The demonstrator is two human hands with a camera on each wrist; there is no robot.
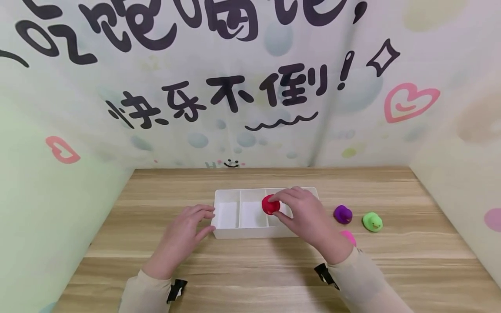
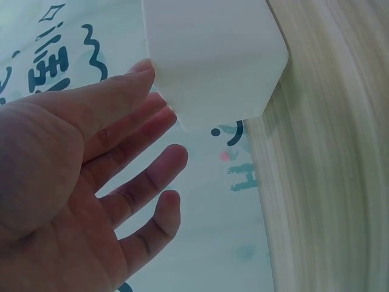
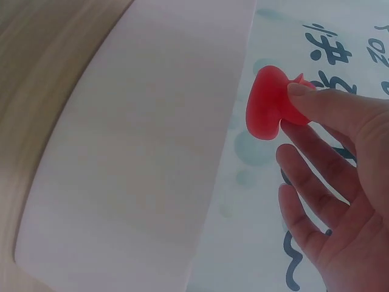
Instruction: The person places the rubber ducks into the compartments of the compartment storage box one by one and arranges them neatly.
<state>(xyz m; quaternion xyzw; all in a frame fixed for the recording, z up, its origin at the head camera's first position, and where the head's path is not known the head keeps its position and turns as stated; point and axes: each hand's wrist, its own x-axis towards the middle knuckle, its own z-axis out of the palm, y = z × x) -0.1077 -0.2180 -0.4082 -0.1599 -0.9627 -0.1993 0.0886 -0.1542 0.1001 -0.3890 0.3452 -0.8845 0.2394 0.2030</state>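
My right hand (image 1: 309, 215) pinches a red toy duck (image 1: 270, 204) between thumb and fingers, above the right part of a white divided tray (image 1: 254, 233). In the right wrist view the red duck is held at its narrow end, its broad rounded base pointing away from the palm. At the tray's left end is my left hand (image 1: 181, 234), its fingertips right at the end wall and its fingers loosely extended. The left wrist view shows the thumb and fingers beside the white end (image 2: 213, 67), not wrapped round it. My right hand hides part of the right compartment.
Right of the tray stand a purple toy duck (image 1: 343, 214) and a light green one (image 1: 372, 222). A pink toy (image 1: 348, 237) is partly hidden behind my right wrist. Beyond the wooden tabletop (image 1: 176, 182) rises a printed wall curtain (image 1: 219, 143).
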